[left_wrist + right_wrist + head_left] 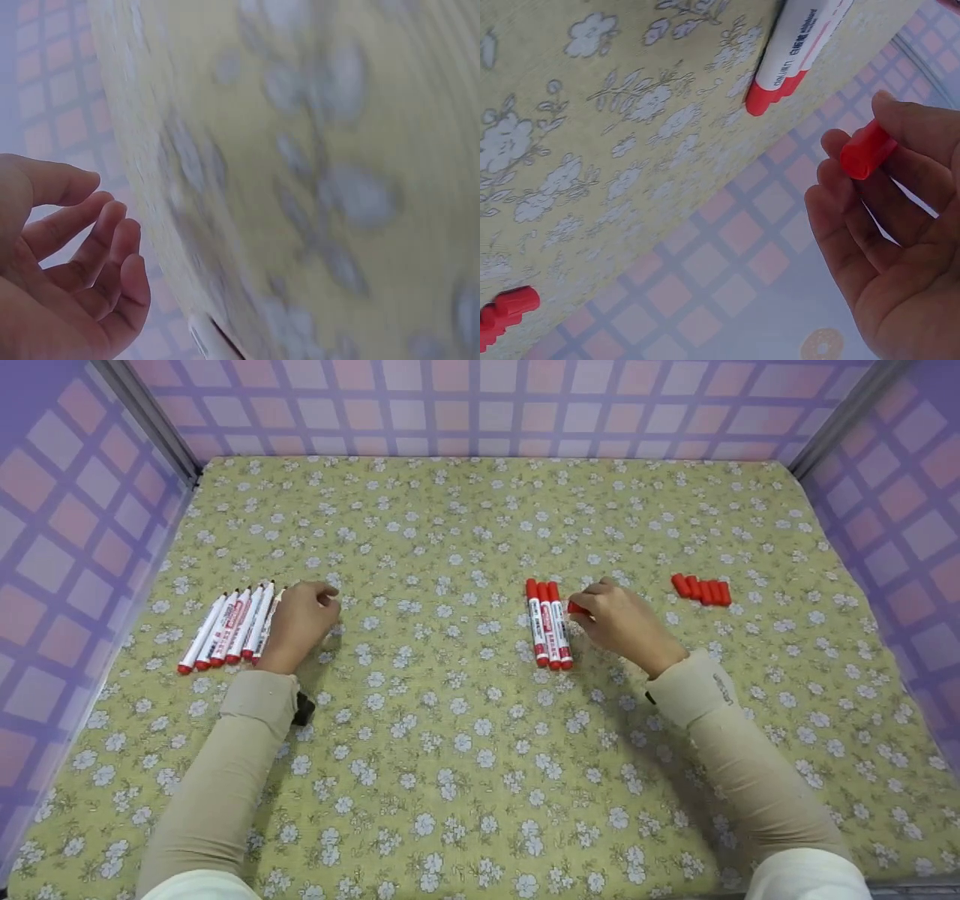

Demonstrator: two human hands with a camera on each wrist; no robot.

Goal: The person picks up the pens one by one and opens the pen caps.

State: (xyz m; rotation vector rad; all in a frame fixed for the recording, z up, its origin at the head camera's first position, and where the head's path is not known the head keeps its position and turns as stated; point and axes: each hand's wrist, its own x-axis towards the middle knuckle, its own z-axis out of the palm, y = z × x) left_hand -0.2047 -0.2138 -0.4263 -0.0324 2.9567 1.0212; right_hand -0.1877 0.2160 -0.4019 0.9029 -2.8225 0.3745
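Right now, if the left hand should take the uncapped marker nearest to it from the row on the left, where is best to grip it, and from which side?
Grip the nearest uncapped marker at mid-barrel, coming from above and from its right, open side. It lies flat against the row of markers, so only the top and the side facing the left hand look free; a thumb-and-finger pinch there probably lifts it cleanly.

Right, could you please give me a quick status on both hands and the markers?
Left hand open, beside uncapped markers. Right hand pinches red cap by three capped markers. Loose caps to its right. Nothing in the way.
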